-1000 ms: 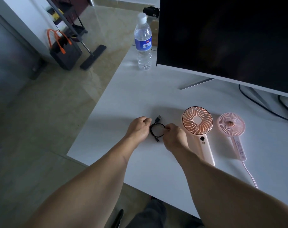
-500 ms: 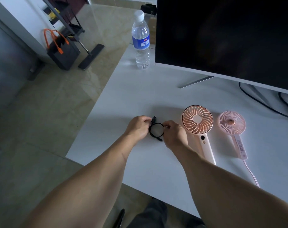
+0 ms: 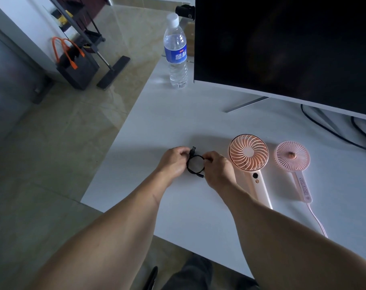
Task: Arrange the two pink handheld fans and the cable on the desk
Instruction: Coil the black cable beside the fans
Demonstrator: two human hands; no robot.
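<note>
Head view: both hands pinch a coiled black USB cable (image 3: 195, 166) low over the white counter (image 3: 157, 122), left hand (image 3: 173, 162) gripping its left side, right hand (image 3: 217, 171) its right. Just right lie the larger pink fan (image 3: 249, 155) and the smaller pink fan (image 3: 292, 156), side by side.

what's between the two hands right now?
In the head view, the coiled black cable sits between the left hand and right hand, both pinching it just above the white desk.
</note>
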